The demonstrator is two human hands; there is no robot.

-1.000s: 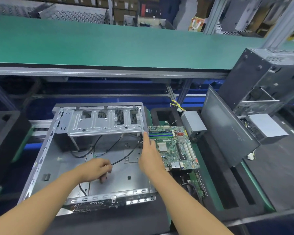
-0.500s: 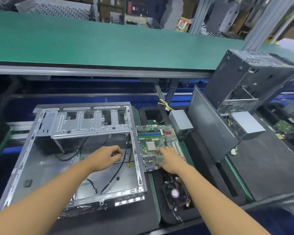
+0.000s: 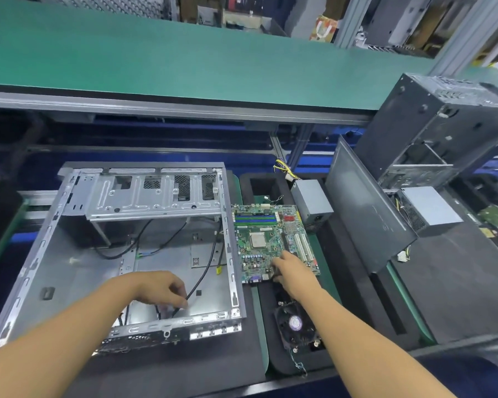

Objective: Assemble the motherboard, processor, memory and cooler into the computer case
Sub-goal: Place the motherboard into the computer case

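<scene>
Case: an open silver sheet-metal computer case (image 3: 78, 271) lies flat on the dark desk (image 3: 184, 374). Only loose cables cross its floor, and no board is mounted.
Motherboard: a green rectangular motherboard (image 3: 259, 254) rests outside the case, just beside its right wall, on a black foam tray (image 3: 273, 364).
Processor: a square silver processor (image 3: 258, 239) already appears to sit in the board's socket.
Memory: the blue and green memory slots (image 3: 253, 219) run along the board's far edge. Whether sticks are seated is too small to tell.
Cooler: a black round-fan cooler (image 3: 295, 326) lies apart in the tray, near the board's front edge, and is not fitted.
Left hand: the left hand (image 3: 161, 288) is inside the case with its fingers curled round a thin black cable (image 3: 197, 284).
Right hand: the right hand (image 3: 292, 268) grasps the motherboard's near edge.
Progress: early, in my judgement. The wiring is being cleared, and the board, cooler and possibly the memory are not yet installed.
</scene>
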